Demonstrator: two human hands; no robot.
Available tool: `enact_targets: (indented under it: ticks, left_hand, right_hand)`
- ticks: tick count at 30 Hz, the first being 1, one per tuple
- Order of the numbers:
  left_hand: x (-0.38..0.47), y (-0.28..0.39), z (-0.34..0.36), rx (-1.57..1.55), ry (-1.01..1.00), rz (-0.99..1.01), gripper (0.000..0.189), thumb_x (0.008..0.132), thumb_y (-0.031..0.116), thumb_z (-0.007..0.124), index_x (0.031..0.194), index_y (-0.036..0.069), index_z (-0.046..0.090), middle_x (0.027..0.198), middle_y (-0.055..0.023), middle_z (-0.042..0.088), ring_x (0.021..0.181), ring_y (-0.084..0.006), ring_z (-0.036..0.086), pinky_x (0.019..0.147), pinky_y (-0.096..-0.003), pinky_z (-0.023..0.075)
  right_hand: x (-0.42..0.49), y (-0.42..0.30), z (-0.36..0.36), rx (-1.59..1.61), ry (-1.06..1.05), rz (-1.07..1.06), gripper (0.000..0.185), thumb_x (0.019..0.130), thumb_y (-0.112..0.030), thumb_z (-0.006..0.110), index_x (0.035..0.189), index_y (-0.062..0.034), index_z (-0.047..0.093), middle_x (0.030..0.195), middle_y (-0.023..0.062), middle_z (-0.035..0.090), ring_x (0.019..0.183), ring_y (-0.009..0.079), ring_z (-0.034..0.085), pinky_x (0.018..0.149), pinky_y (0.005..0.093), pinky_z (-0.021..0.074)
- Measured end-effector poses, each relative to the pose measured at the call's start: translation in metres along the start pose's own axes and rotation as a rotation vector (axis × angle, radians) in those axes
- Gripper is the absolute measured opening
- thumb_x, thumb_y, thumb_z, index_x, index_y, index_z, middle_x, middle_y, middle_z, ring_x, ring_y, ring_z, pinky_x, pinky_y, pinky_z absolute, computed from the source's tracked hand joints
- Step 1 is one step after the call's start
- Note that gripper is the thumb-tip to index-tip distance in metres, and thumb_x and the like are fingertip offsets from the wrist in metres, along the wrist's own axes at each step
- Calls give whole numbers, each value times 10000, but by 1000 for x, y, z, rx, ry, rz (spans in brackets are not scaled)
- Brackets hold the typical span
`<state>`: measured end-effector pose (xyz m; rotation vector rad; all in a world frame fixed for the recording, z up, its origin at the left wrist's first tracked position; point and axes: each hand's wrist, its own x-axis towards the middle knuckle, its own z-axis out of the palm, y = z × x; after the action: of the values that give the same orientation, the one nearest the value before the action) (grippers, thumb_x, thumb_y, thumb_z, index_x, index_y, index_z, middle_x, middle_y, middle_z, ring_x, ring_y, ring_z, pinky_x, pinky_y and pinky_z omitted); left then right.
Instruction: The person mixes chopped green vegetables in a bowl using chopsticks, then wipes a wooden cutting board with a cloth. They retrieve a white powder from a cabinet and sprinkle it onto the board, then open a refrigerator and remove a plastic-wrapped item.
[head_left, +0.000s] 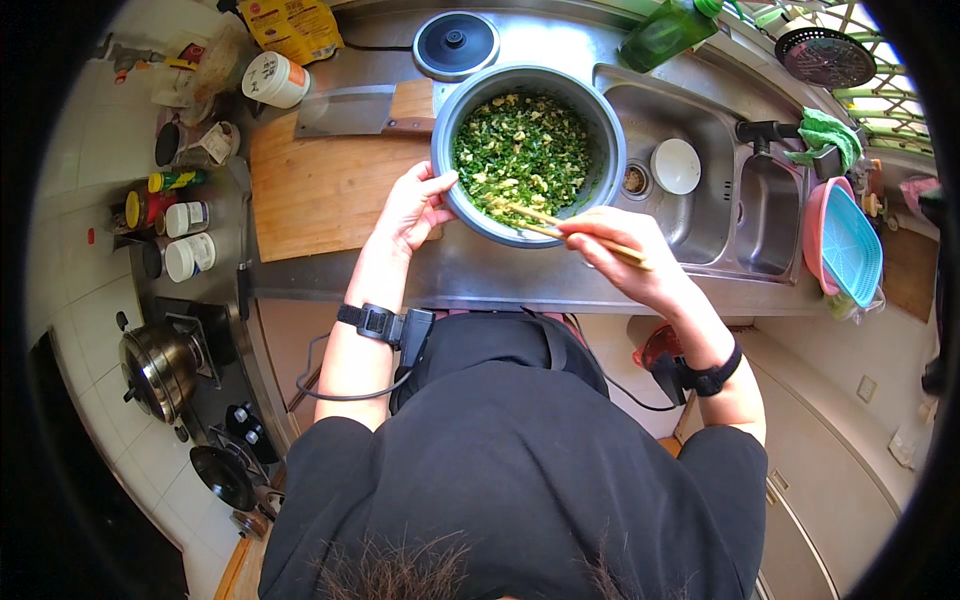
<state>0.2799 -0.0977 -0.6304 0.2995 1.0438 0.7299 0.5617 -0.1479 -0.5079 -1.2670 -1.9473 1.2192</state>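
Observation:
A deep grey pot (616, 142) stands between the wooden cutting board (315, 187) and the sink. Inside it lies a mix of chopped green leaves and pale yellow bits (525, 150). My left hand (415, 206) grips the pot's lower left rim, thumb on top. My right hand (622, 251) holds a pair of wooden chopsticks (544, 219) over the near rim, with their tips in the mix. A cleaver (349, 112) lies across the board's back edge, its handle reaching to the pot.
Behind the pot is a round black electric base (456, 45). On the right, a double steel sink (705, 217) holds a white bowl (676, 166). A green bottle (667, 34) stands behind it. Jars (190, 256) and a steel pot (157, 371) on the stove are at left.

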Motion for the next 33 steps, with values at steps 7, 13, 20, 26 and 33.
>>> enact_targets:
  ticks: [7, 13, 20, 26, 33]
  left_hand:
    - [-2, -3, 2, -25, -9, -1, 266, 881, 104, 641, 1124, 74, 538, 1037, -59, 637, 924, -189, 649, 826, -432, 559]
    - [-4, -4, 6, -71, -30, -3, 319, 882, 92, 633, 1180, 72, 520, 1082, -73, 637, 962, -211, 648, 837, -450, 555]
    - [-6, -3, 2, -68, -54, -31, 333, 889, 90, 628, 1203, 73, 516, 1083, -76, 642, 945, -198, 656, 858, -409, 556]
    - [-7, -6, 3, -88, -70, -12, 359, 888, 91, 630, 1220, 50, 502, 1118, -81, 628, 982, -202, 643, 883, -385, 546]
    - [-4, -12, -1, -103, -68, -10, 358, 891, 91, 626, 1226, 58, 505, 1131, -78, 625, 995, -196, 638, 891, -393, 541]
  right_hand:
    - [8, 26, -16, -227, 36, -136, 129, 819, -52, 674, 947, -54, 661, 828, 116, 652, 733, 284, 645, 643, 332, 517]
    - [30, 39, -34, -374, 279, -138, 151, 847, -69, 665, 994, -34, 663, 850, 122, 662, 764, 267, 661, 680, 318, 524]
    - [39, 42, 2, -339, 203, -104, 138, 902, -169, 600, 893, -44, 658, 802, 125, 621, 732, 301, 624, 651, 361, 505]
    - [36, 4, 23, -162, 270, -118, 105, 885, -115, 623, 933, -32, 664, 832, 132, 645, 742, 278, 641, 669, 341, 514]
    - [23, 31, 22, -73, 387, 78, 126, 907, -94, 612, 975, -9, 674, 836, 114, 674, 739, 194, 652, 682, 284, 508]
